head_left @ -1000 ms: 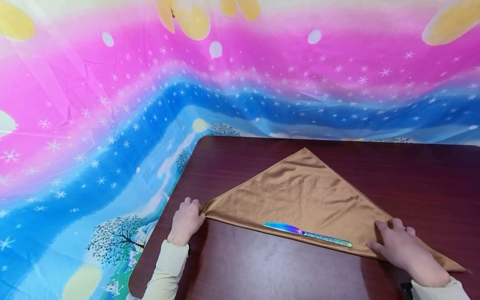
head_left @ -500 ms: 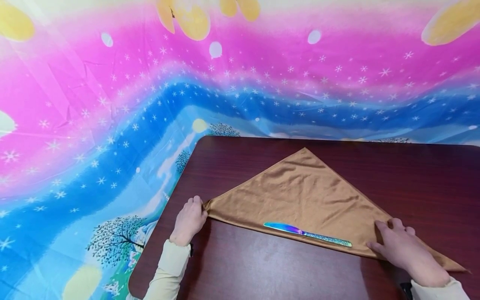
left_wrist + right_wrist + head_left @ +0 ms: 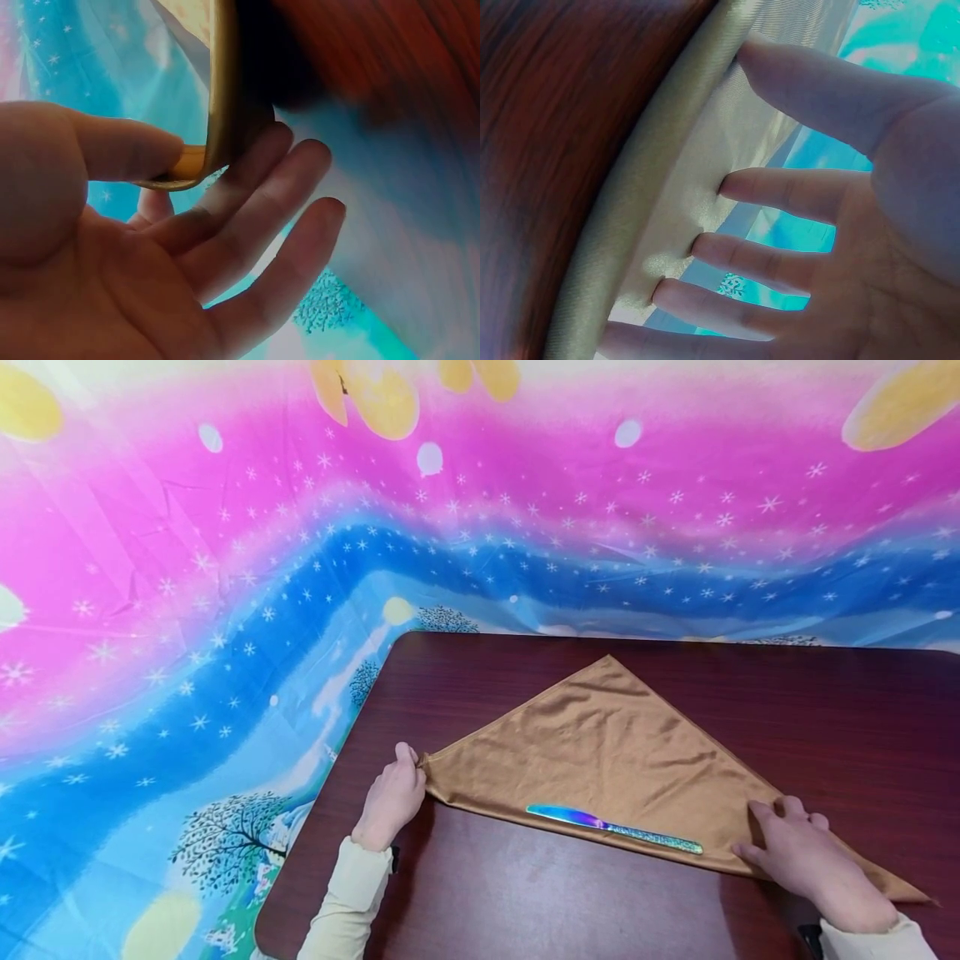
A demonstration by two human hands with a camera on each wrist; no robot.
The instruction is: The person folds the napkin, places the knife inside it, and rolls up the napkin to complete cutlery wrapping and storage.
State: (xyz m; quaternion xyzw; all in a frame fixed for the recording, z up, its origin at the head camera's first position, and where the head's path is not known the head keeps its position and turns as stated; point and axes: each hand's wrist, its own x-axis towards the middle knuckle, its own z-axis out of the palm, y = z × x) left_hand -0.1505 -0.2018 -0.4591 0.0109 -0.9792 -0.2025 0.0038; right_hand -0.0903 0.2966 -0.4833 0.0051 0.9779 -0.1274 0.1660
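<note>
A golden-brown satin cloth napkin [image 3: 592, 752], folded into a triangle, lies on the dark red table with its peak pointing away. Along its near folded edge rests a rainbow-coloured table knife [image 3: 606, 826], blade to the left. My left hand [image 3: 390, 800] pinches the napkin's left corner, lifting it slightly; in the left wrist view the thumb [image 3: 131, 150] bears on the fold while the other fingers extend beneath. With fingers spread, my right hand [image 3: 810, 856] presses its fingertips on the napkin's right part. The right corner pokes out past that hand.
The wood-grain table [image 3: 525, 885] has a rounded far-left corner. Behind it and along its left side hangs a pink and blue backdrop cloth [image 3: 480, 510] printed with snowflakes and trees.
My left hand has moved right and a little away, carrying the napkin's left corner inward so it bends up. My right hand and the knife have stayed in place.
</note>
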